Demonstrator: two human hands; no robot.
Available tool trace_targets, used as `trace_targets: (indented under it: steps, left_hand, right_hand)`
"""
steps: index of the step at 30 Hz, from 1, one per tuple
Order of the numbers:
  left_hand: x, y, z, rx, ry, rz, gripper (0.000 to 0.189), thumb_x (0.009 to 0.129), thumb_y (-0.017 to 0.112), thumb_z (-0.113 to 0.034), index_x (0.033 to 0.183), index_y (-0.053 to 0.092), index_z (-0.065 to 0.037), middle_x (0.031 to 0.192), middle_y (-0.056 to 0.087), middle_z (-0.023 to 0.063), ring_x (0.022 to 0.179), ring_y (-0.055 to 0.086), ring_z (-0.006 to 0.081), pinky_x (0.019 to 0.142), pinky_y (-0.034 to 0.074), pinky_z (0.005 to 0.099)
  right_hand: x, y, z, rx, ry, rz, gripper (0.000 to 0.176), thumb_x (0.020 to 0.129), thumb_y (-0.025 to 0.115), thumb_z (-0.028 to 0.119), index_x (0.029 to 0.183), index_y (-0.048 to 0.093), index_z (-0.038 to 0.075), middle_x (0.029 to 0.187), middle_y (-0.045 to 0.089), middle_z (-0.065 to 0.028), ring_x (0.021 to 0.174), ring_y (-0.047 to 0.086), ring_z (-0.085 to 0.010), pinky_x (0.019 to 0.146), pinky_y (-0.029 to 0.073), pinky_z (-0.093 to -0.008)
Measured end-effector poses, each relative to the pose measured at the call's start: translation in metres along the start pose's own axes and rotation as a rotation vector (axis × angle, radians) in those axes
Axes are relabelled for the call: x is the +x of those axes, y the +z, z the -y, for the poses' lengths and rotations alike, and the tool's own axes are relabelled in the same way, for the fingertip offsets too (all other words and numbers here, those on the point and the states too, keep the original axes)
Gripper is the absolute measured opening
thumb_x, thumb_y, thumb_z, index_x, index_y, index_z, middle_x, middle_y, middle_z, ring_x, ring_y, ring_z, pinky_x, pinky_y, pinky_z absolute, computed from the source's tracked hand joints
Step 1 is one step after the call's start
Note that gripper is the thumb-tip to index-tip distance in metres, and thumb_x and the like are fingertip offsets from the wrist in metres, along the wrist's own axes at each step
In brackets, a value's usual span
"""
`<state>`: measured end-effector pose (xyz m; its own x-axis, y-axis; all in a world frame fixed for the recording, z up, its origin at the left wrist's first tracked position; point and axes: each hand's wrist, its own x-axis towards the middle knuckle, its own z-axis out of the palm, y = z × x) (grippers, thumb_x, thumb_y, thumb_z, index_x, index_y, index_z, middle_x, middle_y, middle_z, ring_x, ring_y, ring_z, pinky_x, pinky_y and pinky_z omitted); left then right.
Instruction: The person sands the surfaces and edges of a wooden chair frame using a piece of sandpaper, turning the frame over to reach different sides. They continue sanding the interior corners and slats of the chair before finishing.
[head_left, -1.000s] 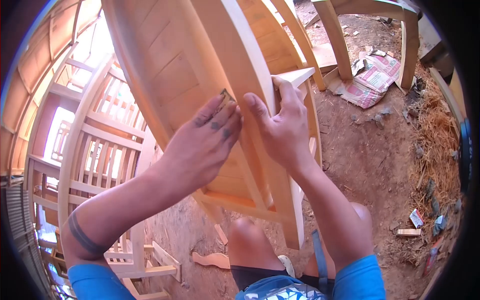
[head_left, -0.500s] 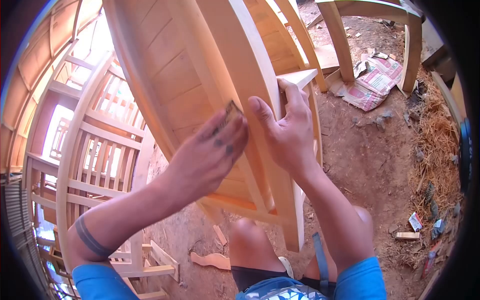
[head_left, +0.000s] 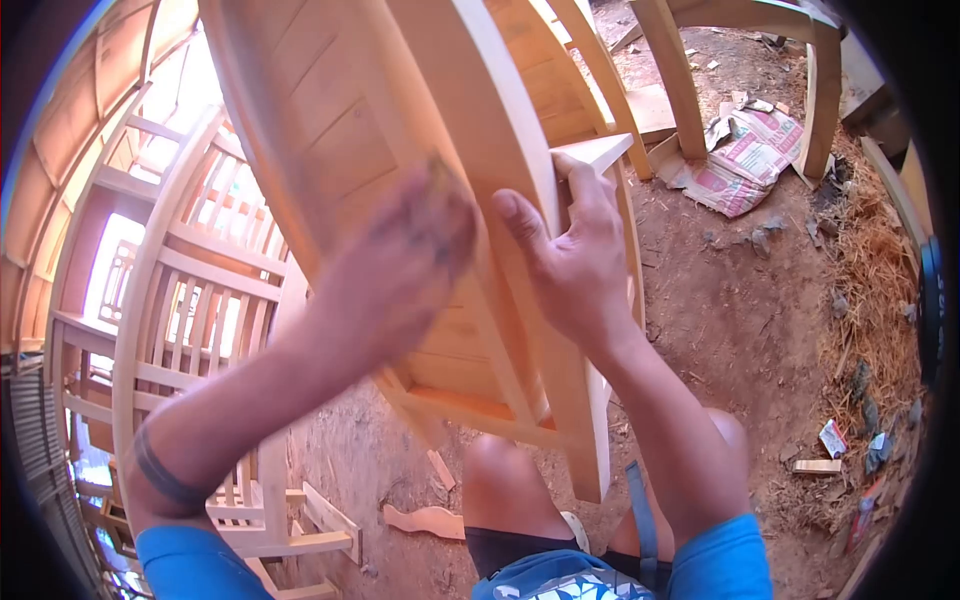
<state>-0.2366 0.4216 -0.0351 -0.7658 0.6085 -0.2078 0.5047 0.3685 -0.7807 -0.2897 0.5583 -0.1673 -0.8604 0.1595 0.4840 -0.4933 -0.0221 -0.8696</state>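
A large wooden furniture piece (head_left: 440, 90) with inset panels stands tilted in front of me. My left hand (head_left: 400, 260), smeared by motion, is pressed near its panelled face beside the long rail. A small dark-edged pad (head_left: 440, 180) shows blurred at its fingertips. My right hand (head_left: 580, 255) grips the outer frame edge, thumb on the near side and fingers curled over the far side, just below a pale corner block (head_left: 598, 153).
Slatted wooden chair frames (head_left: 215, 260) stand at the left. A wooden leg frame (head_left: 825, 100) and a crumpled printed sack (head_left: 745, 160) are at the upper right. Straw (head_left: 875, 270) lines the right side. Wood offcuts (head_left: 425, 521) lie on the dirt floor.
My left hand has moved slightly up and left along the panelled face and is now blurred. My right hand keeps its hold on the frame.
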Motion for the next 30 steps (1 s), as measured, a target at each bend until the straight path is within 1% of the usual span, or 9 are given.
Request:
trace_targets:
  steps: [5,9,13,16,21,24,25,28,30]
  left_hand:
    - [0.023,-0.014,0.049,0.166,-0.129,-0.153,0.043,0.082,0.051,-0.009,0.124,0.057,-0.001,0.133,0.054,0.0113,0.135,0.041,0.0228,0.117,0.022,0.0478]
    - [-0.003,0.003,-0.012,-0.041,0.066,0.034,0.044,0.081,0.051,-0.005,0.125,0.054,-0.001,0.133,0.054,0.0104,0.133,0.043,0.0216,0.116,0.022,0.0490]
    - [0.029,-0.011,0.068,0.286,-0.114,-0.269,0.039,0.083,0.049,-0.012,0.120,0.057,-0.001,0.122,0.060,0.0091,0.125,0.050,0.0215,0.114,0.028,0.0453]
    - [0.015,-0.002,0.007,0.242,0.013,0.114,0.040,0.085,0.048,-0.011,0.124,0.055,-0.005,0.128,0.056,0.0084,0.130,0.045,0.0197,0.116,0.025,0.0454]
    - [0.040,-0.010,0.105,0.395,-0.040,-0.269,0.042,0.085,0.048,-0.012,0.125,0.053,0.000,0.123,0.060,0.0109,0.123,0.052,0.0247,0.112,0.032,0.0432]
    - [0.028,0.001,0.041,0.141,-0.149,0.089,0.041,0.085,0.051,-0.012,0.124,0.056,-0.003,0.122,0.060,0.0101,0.123,0.051,0.0233,0.113,0.030,0.0443]
    - [0.020,-0.015,0.025,0.122,0.253,-0.010,0.038,0.082,0.054,-0.008,0.119,0.059,-0.002,0.119,0.060,0.0117,0.121,0.052,0.0247,0.108,0.036,0.0434]
    - [0.032,-0.005,0.099,0.143,-0.075,-0.152,0.036,0.079,0.056,-0.007,0.114,0.061,0.001,0.117,0.061,0.0127,0.121,0.052,0.0241,0.109,0.036,0.0432]
    - [0.036,-0.008,0.122,0.250,-0.033,-0.177,0.037,0.079,0.055,-0.007,0.114,0.061,0.001,0.117,0.062,0.0125,0.120,0.052,0.0235,0.109,0.035,0.0418]
  right_hand:
    - [-0.004,0.002,0.000,-0.018,0.018,0.006,0.063,0.086,0.066,0.048,0.116,0.053,-0.005,0.111,0.058,-0.0218,0.110,0.052,-0.0368,0.092,0.042,-0.0464]
    - [0.001,0.000,-0.003,-0.017,0.006,-0.003,0.063,0.086,0.066,0.047,0.117,0.052,-0.005,0.111,0.058,-0.0209,0.111,0.052,-0.0363,0.093,0.041,-0.0459]
    - [0.000,0.000,0.002,0.032,0.037,0.016,0.063,0.086,0.067,0.046,0.118,0.052,-0.005,0.111,0.058,-0.0200,0.110,0.052,-0.0359,0.093,0.040,-0.0459]
    - [0.001,0.000,0.000,0.026,0.001,0.021,0.061,0.086,0.068,0.045,0.118,0.052,-0.005,0.110,0.058,-0.0200,0.109,0.052,-0.0359,0.092,0.041,-0.0454]
    - [-0.005,0.004,-0.004,0.018,-0.007,0.007,0.061,0.086,0.067,0.046,0.117,0.052,-0.005,0.111,0.058,-0.0195,0.111,0.051,-0.0356,0.092,0.041,-0.0467]
    - [0.003,-0.001,-0.002,0.012,0.006,0.021,0.062,0.087,0.066,0.047,0.117,0.052,-0.005,0.112,0.057,-0.0194,0.111,0.051,-0.0355,0.093,0.040,-0.0470]
    - [0.002,-0.002,-0.002,0.014,0.004,0.028,0.062,0.087,0.066,0.047,0.117,0.052,-0.005,0.112,0.057,-0.0193,0.111,0.051,-0.0355,0.093,0.040,-0.0468]
    - [0.002,0.002,-0.005,0.032,0.002,0.025,0.063,0.087,0.066,0.048,0.117,0.052,-0.005,0.112,0.057,-0.0192,0.112,0.050,-0.0356,0.094,0.039,-0.0463]
    - [0.000,-0.002,0.002,0.067,0.040,0.048,0.063,0.086,0.066,0.048,0.118,0.051,-0.005,0.113,0.057,-0.0194,0.112,0.050,-0.0356,0.094,0.039,-0.0464]
